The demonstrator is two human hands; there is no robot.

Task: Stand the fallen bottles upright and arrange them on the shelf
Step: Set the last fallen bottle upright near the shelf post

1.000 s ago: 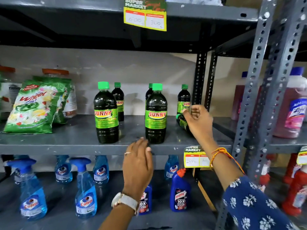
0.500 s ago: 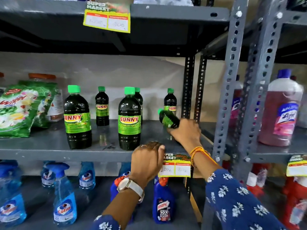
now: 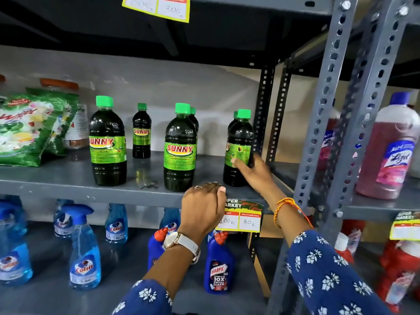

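Dark-green liquid fills the plastic bottle with the green cap (image 3: 238,148), which half a second ago was held tilted, cap to the left, and is now stood at the right end of the grey metal shelf (image 3: 68,178). Its long axis is vertical, cap upward. The right hand (image 3: 252,171) is blurred; its fingers seem laid against the label, perhaps loosening. The left hand (image 3: 202,208) is rested curled on the shelf edge, holding nothing. No fallen bottle can be seen.
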